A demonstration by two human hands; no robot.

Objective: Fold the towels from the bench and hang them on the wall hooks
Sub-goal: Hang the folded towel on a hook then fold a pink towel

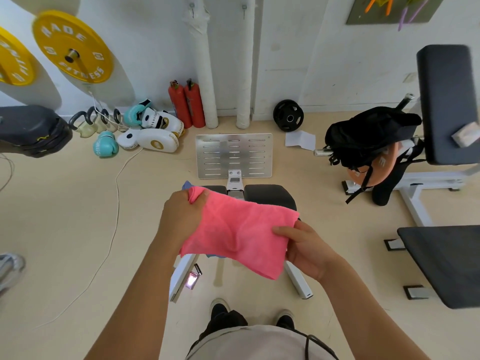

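A person standing over a black padded gym bench [270,196] holds a pink towel [239,232] stretched in the air above it, apparently squaring it for a fold; the left hand [181,216] clenches a bunched corner and the right hand [304,245] pinches the opposite edge. Two wall hooks [244,9] wait above, while a blue cloth [186,185] peeks from behind the towel, mostly hidden and hard to identify
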